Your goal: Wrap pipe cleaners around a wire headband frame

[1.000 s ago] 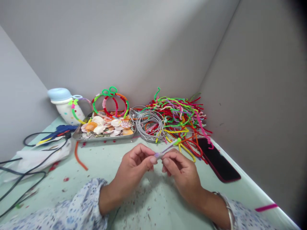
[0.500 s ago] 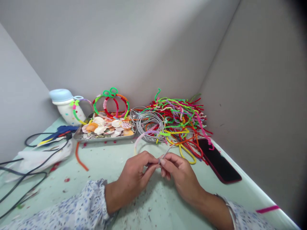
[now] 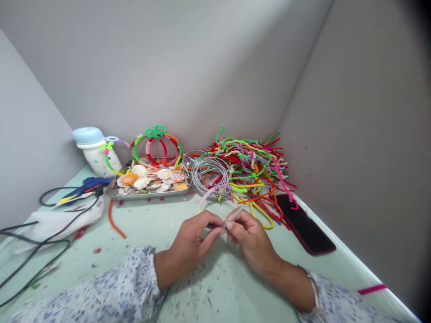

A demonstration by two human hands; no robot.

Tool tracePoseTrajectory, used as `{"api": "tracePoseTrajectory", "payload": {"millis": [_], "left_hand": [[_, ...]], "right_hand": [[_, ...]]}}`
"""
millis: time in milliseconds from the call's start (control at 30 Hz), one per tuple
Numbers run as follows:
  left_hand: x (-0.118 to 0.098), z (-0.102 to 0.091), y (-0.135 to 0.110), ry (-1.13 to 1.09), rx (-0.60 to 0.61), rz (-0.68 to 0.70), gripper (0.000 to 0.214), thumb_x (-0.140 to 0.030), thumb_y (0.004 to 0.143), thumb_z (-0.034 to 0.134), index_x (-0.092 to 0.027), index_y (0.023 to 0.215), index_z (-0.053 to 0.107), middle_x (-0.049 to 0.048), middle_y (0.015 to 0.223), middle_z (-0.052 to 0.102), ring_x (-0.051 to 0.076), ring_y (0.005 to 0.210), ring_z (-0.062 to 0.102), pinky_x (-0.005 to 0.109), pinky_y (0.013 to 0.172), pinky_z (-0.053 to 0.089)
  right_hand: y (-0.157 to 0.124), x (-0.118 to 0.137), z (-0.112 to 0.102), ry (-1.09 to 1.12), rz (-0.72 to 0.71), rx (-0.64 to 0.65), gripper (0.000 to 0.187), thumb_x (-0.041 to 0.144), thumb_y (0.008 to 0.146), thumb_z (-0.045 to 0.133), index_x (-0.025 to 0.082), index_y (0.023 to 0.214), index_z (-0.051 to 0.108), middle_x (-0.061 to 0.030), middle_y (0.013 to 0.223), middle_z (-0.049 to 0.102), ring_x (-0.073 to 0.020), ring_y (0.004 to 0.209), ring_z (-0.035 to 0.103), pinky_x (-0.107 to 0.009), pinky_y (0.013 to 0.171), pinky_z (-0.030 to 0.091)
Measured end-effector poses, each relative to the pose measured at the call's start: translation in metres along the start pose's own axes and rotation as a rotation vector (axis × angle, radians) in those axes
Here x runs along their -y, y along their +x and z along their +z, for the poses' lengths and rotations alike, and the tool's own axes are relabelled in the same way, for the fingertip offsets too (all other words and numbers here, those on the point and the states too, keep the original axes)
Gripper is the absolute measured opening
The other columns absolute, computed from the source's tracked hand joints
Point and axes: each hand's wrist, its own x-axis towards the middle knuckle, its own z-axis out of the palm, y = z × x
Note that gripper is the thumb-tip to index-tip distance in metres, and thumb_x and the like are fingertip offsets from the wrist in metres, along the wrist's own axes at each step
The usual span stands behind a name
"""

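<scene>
My left hand (image 3: 195, 237) and my right hand (image 3: 251, 237) meet above the front of the table, thumbs and forefingers pinched together almost tip to tip. Between them is a thin grey wire (image 3: 239, 209), one length of which slants up from behind my right fingers. From behind my left hand rises an arc of fuzzy pipe cleaner (image 3: 215, 189), pale pink turning purple and then bright green. It appears to belong to the same loop as the wire. My fingertips cover the exact spot where the ends come together.
Behind the hands lie a coil of grey wire (image 3: 211, 172) and a heap of coloured pipe cleaners (image 3: 249, 154). A metal tray (image 3: 148, 194) of seashells (image 3: 141, 181) holds finished-looking rings. A phone (image 3: 306, 226) is at right; a bottle (image 3: 99, 157), blue-handled tool (image 3: 82, 187) and black cables (image 3: 43, 242) are at left.
Both hands stay pinched together at nearly the same place. The pink end of the pipe cleaner arc has shifted slightly right, and the wire by my right hand leans lower. The view has shifted slightly.
</scene>
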Motion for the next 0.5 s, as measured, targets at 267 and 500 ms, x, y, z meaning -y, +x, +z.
{"api": "tracePoseTrajectory", "payload": {"millis": [267, 500], "left_hand": [[0.004, -0.004, 0.005, 0.169, -0.044, 0.147, 0.007, -0.021, 0.088, 0.064, -0.019, 0.094, 0.063, 0.0041, 0.086, 0.069, 0.019, 0.083, 0.060, 0.032, 0.079, 0.044], [-0.010, -0.010, 0.001, -0.048, -0.297, -0.395, 0.014, -0.034, 0.090, 0.055, -0.019, 0.087, 0.056, 0.0018, 0.081, 0.057, 0.018, 0.077, 0.052, 0.028, 0.066, 0.041]], "right_hand": [[0.006, -0.010, -0.006, 0.023, 0.065, 0.000, 0.026, 0.040, 0.081, 0.069, 0.018, 0.074, 0.059, 0.0047, 0.055, 0.055, -0.0087, 0.049, 0.047, -0.020, 0.048, 0.036], [0.007, 0.007, -0.010, -0.070, -0.090, -0.149, 0.024, 0.041, 0.085, 0.064, 0.019, 0.079, 0.056, 0.0061, 0.056, 0.051, -0.0090, 0.051, 0.043, -0.020, 0.049, 0.036]]}}
